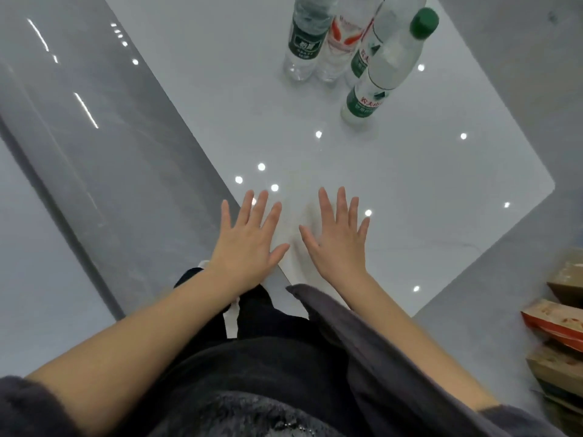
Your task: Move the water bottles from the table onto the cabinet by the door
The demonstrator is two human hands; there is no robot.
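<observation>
Several clear plastic water bottles stand upright on a glossy white table (441, 184), grouped at its far side. The nearest bottle (383, 77) has a green cap and a green and white label. Behind it stand a bottle with a dark green label (304, 42), one with a red and white label (342, 39) and another green-labelled bottle (375, 36), partly hidden. My left hand (249, 244) and my right hand (336, 244) are spread flat, palms down, over the table's near corner, holding nothing and well short of the bottles.
Shiny grey floor tiles (79, 137) lie to the left of the table. Cardboard boxes (564, 326), one with red print, are stacked at the right edge. My dark clothing fills the bottom of the view. No cabinet or door is visible.
</observation>
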